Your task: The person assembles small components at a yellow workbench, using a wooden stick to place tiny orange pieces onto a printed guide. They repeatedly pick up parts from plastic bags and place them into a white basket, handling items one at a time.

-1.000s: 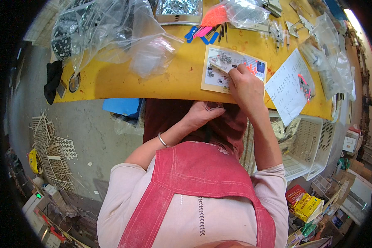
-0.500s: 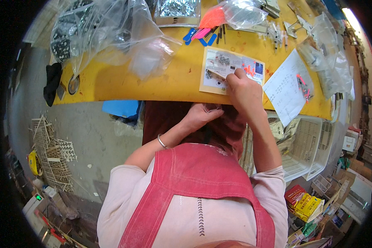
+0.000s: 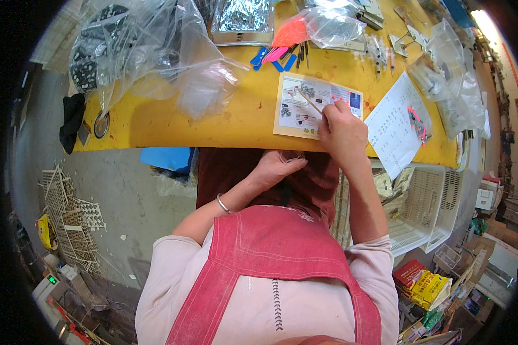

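Observation:
My right hand (image 3: 344,131) pinches a thin pale stick (image 3: 311,103) over a printed card (image 3: 279,122) lying near the table's front edge. The stick slants up and left, its tip by a heap of small grey parts (image 3: 306,90). Small orange-pink pieces (image 3: 341,94) lie on the card just beyond my fingers, partly hidden by them. Below the table edge, in front of my apron, my left hand (image 3: 279,167) is curled round a clear plastic bag (image 3: 293,155), only partly visible.
Large clear bags (image 3: 161,57) and small clear bags (image 3: 207,95) cover the yellow table's (image 3: 172,129) left. Behind the card lie blue and pink tools (image 3: 276,54) and an orange bundle (image 3: 290,29). At right is a handwritten sheet (image 3: 394,126); below it, white plastic crates (image 3: 420,207).
The stick's tip has moved away from the card's lower left and up toward the grey heap. My left hand stays below the table edge. The whole view has shifted slightly.

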Motion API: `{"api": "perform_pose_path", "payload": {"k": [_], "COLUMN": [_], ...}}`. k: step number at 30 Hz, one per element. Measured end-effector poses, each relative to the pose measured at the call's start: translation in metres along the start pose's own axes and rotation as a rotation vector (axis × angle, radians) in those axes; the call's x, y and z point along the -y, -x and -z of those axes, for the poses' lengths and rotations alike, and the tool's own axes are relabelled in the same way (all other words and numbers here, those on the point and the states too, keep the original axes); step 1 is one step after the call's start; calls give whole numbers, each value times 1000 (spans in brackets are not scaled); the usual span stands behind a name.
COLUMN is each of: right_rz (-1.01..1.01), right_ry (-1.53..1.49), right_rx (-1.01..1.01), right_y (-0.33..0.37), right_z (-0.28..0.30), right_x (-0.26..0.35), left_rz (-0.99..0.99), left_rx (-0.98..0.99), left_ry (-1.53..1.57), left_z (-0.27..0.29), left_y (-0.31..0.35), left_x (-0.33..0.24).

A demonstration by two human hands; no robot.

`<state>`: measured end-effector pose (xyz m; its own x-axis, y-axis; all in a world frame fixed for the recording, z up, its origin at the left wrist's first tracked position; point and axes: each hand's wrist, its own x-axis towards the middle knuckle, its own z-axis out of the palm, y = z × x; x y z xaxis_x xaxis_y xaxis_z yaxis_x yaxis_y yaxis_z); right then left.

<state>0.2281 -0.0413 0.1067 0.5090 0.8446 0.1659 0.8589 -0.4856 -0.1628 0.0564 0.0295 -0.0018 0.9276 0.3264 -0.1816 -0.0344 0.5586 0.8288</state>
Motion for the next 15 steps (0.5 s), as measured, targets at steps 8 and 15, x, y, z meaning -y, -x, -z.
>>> {"api": "perform_pose_path", "payload": {"k": [8, 15], "right_rz": [-13, 2], "right_ry": [-4, 16], "right_rx": [-14, -3], "right_y": [3, -1], "right_z": [0, -4], "right_x": [-10, -8], "left_rz": [31, 38], "left_rx": [12, -2], "left_ry": [-10, 26], "left_z": [-2, -1], "left_y": [2, 2], "left_x": [-4, -3]}}
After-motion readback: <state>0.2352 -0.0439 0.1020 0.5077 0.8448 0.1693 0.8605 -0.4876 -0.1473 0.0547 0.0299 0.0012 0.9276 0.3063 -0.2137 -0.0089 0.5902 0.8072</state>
